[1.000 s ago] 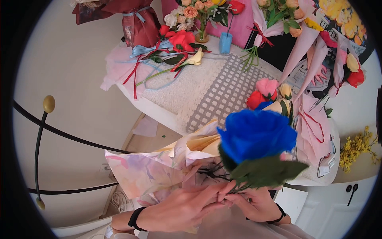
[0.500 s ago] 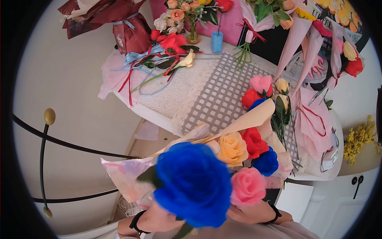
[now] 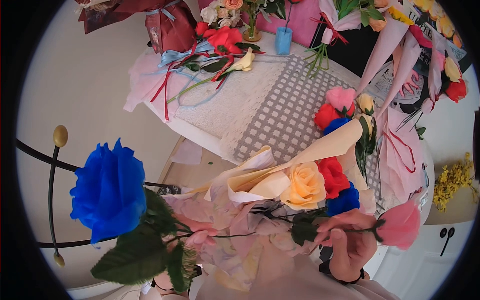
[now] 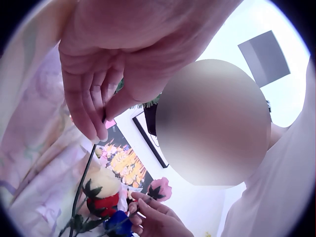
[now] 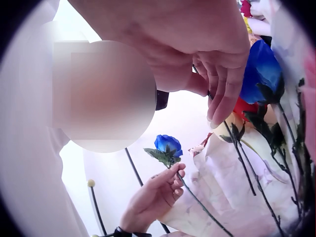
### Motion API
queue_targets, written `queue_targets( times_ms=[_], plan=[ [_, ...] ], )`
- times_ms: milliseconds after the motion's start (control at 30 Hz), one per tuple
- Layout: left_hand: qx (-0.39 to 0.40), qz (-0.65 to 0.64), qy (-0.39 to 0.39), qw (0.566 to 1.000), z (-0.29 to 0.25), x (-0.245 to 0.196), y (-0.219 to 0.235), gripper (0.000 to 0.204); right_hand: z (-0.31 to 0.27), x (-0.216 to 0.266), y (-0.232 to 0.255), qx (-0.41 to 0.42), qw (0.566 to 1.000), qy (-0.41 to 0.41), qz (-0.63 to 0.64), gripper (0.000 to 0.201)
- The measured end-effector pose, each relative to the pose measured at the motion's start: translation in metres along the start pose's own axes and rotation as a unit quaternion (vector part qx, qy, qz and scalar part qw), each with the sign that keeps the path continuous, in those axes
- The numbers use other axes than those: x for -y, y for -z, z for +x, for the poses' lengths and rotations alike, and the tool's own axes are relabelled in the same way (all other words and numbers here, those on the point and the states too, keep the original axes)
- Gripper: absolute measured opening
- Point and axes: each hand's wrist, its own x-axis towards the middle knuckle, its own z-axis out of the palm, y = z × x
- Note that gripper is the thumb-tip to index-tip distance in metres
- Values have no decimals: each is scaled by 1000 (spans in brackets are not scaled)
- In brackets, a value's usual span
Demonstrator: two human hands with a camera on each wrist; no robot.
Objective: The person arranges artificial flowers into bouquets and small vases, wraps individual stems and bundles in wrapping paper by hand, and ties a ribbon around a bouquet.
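The left hand (image 5: 154, 197) pinches the blue rose (image 3: 109, 190) by its stem, bloom left of the wrapping paper (image 3: 260, 191). The right hand (image 3: 352, 245) pinches the pink rose (image 3: 399, 225). Apparent step: arranging 2 stems. Next move likely requires aligning both with the bundle.

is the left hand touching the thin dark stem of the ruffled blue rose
Touching: the right wrist view shows the left hand pinching the thin dark stem below the ruffled blue rose.

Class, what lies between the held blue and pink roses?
In the head view: the left hand, the wrapping paper, the peach rose and the right hand.
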Motion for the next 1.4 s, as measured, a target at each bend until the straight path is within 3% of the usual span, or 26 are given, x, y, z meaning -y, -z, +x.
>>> queue_targets(
  times_ms=[33,133,200,233,300,367,433,467,600,667,800,900,1000,1067,1167,1200,1267,1400],
  plan=[
    [64,15,35,997,3,-2,6,25,-1,-2,-1,0,1000,-2,0,12],
    [74,22,35,996,12,5,9,25,-4,-11,-5,36,998,-11,-48,9],
    [83,28,32,996,14,6,9,26,-7,-15,-8,77,991,-93,-64,12],
    [88,31,30,995,15,7,9,26,-5,-18,-7,77,990,-94,-64,12],
    [97,36,25,994,17,8,9,26,1,-27,-4,216,964,-24,-151,16],
    [106,43,20,993,20,9,9,26,-6,-39,-7,200,970,-73,-117,23],
    [113,51,16,992,21,10,11,27,0,-42,-8,275,942,-9,-192,33],
    [115,55,14,992,22,11,12,27,5,-32,-9,310,907,21,-284,41],
    [132,68,6,989,25,13,13,27,5,-48,-14,276,921,50,-271,34],
    [145,71,-1,987,29,15,11,28,10,-46,-22,253,949,16,-186,19],
    [168,80,-15,982,36,19,8,28,4,-58,-23,261,942,19,-208,16],
    [184,88,-24,979,40,23,6,29,0,-49,-22,277,932,-51,-228,23],
    [200,97,-32,975,42,25,4,29,-1,-33,-25,222,937,-48,-267,24],
    [209,102,-39,972,44,26,2,30,1,-23,-28,100,943,51,-313,35],
    [225,111,-51,967,46,27,-1,30,-8,-21,-32,32,969,14,-245,46],
    [231,114,-54,965,47,26,-2,30,-7,-21,-30,31,969,13,-245,46],
    [243,121,-60,961,48,27,-3,31,-2,-23,-26,105,918,159,-348,56],
    [261,135,-74,953,49,28,-5,32,4,-28,-26,157,913,149,-346,57]
  ],
)
